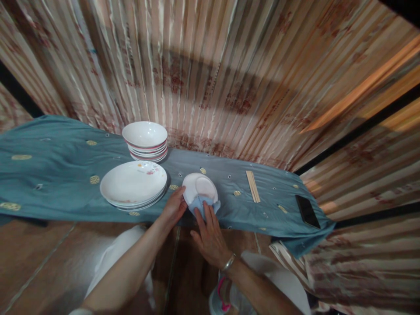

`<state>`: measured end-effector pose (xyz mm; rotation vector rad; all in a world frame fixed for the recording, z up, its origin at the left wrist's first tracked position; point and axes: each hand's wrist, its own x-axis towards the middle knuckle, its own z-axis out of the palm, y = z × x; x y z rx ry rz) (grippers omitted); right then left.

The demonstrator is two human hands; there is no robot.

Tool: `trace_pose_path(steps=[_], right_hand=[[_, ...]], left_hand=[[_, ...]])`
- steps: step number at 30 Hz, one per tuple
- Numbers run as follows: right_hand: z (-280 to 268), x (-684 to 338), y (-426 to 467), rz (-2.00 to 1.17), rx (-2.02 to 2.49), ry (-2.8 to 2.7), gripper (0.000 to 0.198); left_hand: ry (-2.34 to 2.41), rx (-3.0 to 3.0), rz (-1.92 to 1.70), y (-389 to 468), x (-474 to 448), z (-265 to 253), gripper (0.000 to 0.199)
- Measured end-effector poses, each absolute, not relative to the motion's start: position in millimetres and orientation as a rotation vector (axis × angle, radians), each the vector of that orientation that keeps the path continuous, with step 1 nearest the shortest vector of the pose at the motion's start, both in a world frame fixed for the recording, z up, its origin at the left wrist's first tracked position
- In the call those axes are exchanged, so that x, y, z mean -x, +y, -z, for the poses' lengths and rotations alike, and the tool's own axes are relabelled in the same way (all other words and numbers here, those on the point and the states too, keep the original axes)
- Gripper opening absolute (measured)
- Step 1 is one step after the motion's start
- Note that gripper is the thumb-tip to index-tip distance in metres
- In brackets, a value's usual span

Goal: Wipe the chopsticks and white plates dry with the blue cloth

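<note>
Smooth held dish [200, 185] (matt cloth [197, 203], though)

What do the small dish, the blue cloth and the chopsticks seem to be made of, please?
The small dish looks like smooth ceramic, pale and rigid, though plastic is possible. The blue cloth looks like soft fabric, matte and crumpled; fibre unclear. The chopsticks look like wood or bamboo, pale tan and matte.

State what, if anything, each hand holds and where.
The left hand holds a white dish by its left edge; the right hand presses a blue cloth against the dish's near side.
</note>
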<state>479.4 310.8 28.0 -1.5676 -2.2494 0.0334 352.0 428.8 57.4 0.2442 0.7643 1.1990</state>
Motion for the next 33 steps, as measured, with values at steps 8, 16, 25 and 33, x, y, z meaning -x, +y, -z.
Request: trace_pose_path(steps=[8,16,25,33], right_hand=[[-52,-467,334,0.041,1.570,-2.384,0.057],[-69,-461,364,0.077,1.579,-2.340,0.051],[-67,-463,396,0.012,1.631,-2.126,0.048],[-54,-484,417,-0.104,1.604,-1.933,0.049]], left_hand=[[0.672,-0.273,-1.105,425,-349,-60,0.033],[0.643,-0.268,-1.122,424,-350,-56,0.037],[0.596,-0.341,-1.143,422,-352,-59,0.019],[0.639,-0.380,-1.138,421,-350,-57,0.029]])
